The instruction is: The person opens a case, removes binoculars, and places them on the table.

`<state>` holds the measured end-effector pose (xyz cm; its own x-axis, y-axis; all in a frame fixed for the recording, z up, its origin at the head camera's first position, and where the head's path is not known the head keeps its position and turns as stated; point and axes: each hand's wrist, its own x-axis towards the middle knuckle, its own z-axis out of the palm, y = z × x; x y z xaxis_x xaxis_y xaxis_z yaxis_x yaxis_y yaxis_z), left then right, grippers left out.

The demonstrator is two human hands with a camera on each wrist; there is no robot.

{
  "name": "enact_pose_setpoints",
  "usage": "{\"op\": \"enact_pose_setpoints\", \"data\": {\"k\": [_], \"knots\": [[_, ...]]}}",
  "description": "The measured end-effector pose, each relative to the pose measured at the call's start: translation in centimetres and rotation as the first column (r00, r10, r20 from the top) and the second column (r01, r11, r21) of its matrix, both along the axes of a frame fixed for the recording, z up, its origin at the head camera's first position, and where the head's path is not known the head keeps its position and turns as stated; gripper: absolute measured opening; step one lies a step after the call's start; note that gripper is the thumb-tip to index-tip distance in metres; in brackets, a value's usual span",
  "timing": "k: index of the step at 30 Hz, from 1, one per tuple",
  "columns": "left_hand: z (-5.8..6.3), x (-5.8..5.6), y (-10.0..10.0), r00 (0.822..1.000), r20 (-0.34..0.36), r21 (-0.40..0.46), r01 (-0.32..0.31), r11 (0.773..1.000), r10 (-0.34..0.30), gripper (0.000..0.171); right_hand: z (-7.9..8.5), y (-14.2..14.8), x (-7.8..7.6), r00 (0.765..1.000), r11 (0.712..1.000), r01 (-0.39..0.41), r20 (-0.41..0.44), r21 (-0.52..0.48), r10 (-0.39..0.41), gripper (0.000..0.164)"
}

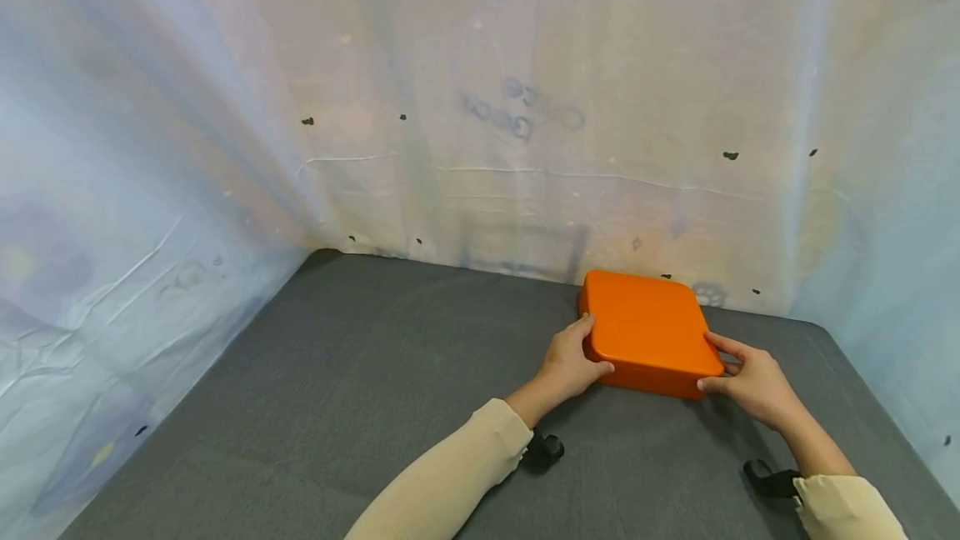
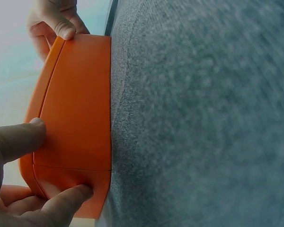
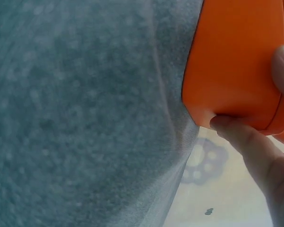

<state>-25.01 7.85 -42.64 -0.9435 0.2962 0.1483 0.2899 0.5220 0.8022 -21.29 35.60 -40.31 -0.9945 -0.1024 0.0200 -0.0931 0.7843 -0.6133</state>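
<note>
An orange lidded box (image 1: 647, 319) with rounded corners lies flat on the grey cloth-covered table, toward the back right. My left hand (image 1: 566, 359) grips its near left corner, thumb on the front face and fingers along the left side. At the near right corner my right hand (image 1: 752, 383) holds it, thumb on the front and fingers on the right side. The left wrist view shows a seam between lid and base on the box (image 2: 75, 104), with the left thumb (image 2: 23, 137) right at it. In the right wrist view, a fingertip (image 3: 222, 124) presses the box's side.
The grey table (image 1: 360, 373) spreads to the left and front of the box. A pale printed curtain (image 1: 525, 107) hangs along the back edge, close behind the box, and at both sides. Black straps (image 1: 772, 480) are on both wrists, below cream sleeves (image 1: 457, 473).
</note>
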Motion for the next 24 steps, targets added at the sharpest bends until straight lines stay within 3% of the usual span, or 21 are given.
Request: {"op": "enact_pose_setpoints", "data": {"k": [24], "knots": [[-0.15, -0.34, 0.27, 0.999, 0.001, 0.038, -0.039, 0.999, 0.039, 0.083, 0.22, -0.34, 0.2, 0.999, 0.998, 0.046, -0.021, 0.049, -0.045, 0.089]]}}
